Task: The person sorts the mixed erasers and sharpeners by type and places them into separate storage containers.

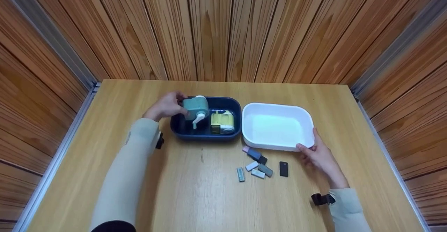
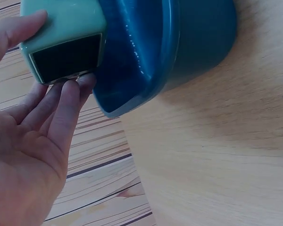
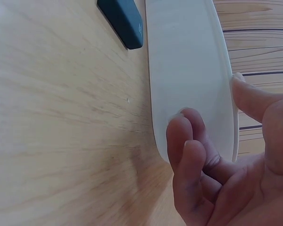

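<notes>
My left hand (image 1: 169, 105) grips a green crank pencil sharpener (image 1: 196, 105) with a white handle, over the left half of a dark blue bin (image 1: 206, 137). In the left wrist view, the thumb lies along one side of the sharpener (image 2: 75, 23) and the fingertips are at its dark base. A yellow pencil sharpener (image 1: 222, 121) lies inside the bin's right half. On the right, my right hand (image 1: 319, 155) holds the near right corner of a white tub (image 1: 272, 144). Its thumb is over the rim, with the other fingers bent against the outer wall (image 3: 188, 70).
Several small blocks that look like erasers (image 1: 258, 173) lie scattered on the wooden table (image 1: 195, 197) in front of the tub. A black block (image 1: 283, 169) lies apart, nearer the right hand. Wood-panelled walls (image 1: 216, 33) enclose the table's back and sides.
</notes>
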Motion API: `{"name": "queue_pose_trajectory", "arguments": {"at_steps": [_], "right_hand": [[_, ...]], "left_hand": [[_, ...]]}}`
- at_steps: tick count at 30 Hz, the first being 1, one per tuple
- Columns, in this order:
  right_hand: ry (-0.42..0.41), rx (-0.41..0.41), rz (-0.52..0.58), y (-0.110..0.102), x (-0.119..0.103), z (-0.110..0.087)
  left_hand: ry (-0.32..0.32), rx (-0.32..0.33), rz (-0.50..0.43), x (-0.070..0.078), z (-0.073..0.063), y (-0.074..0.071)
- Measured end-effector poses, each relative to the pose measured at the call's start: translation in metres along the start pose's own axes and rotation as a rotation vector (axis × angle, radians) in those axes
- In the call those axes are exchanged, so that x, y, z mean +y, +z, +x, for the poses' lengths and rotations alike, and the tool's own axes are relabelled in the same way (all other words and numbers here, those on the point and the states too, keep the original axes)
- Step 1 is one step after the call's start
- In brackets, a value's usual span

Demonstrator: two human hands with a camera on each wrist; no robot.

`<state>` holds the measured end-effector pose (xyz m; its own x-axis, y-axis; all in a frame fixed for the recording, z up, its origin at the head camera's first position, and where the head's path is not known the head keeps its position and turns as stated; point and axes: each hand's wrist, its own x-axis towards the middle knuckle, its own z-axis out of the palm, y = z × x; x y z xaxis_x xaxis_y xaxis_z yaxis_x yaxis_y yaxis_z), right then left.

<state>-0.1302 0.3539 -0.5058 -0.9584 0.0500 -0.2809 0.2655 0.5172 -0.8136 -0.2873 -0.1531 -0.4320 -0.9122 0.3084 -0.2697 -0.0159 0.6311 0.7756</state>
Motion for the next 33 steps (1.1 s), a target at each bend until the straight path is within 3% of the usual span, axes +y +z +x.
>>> {"name": "queue_pose_trajectory", "arguments": {"at_steps": [15, 24, 33], "right_hand": [[0.010, -0.016, 0.012, -0.001, 0.004, -0.001], [0.015, 0.005, -0.003, 0.001, 0.001, 0.001], [0.023, 0.000, 0.009, 0.001, 0.000, 0.003]], "left_hand": [[-0.048, -0.058, 0.162, -0.014, 0.005, 0.028], [-0.030, -0.075, 0.324, -0.006, 0.006, 0.030], [-0.021, -0.042, 0.448, -0.004, 0.001, 0.028]]}}
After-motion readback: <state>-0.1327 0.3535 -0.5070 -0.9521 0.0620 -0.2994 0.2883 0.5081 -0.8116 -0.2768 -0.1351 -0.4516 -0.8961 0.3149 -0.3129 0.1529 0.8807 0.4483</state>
